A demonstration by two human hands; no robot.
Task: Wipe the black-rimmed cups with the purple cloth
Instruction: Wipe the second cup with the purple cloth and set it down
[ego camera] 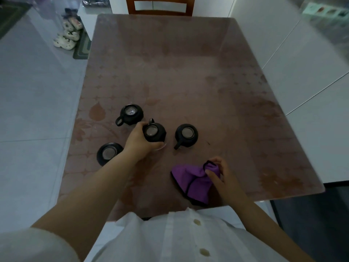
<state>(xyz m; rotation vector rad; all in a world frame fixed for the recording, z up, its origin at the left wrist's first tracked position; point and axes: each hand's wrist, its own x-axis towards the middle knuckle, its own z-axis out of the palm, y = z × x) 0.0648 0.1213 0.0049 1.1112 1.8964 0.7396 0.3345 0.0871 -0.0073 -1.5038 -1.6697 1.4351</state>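
Dim light here, and the four black-rimmed cups read mostly as dark rounds with pale glassy centres, so their bodies are hard to make out. The cup at seven o'clock point(108, 154) is partly covered by the left forearm, its handle hidden. The chair point(160, 6) at twelve o'clock is cut off by the frame, and the shoes point(68, 35) on the floor at eleven o'clock are blurred. Now the hands: the left hand point(139, 141) is wrapped around the middle cup point(154, 132), fingers curled on its near side, though whether that cup is lifted off the table point(188, 72) or resting, I can't tell. Free-standing are the cup at ten o'clock point(131, 114) of it and the cup at three o'clock point(186, 135). The right hand point(221, 176) pinches the purple cloth point(194, 183) by its black-edged top, bunched at five o'clock of the held cup, the rest lying on the table near the front edge.
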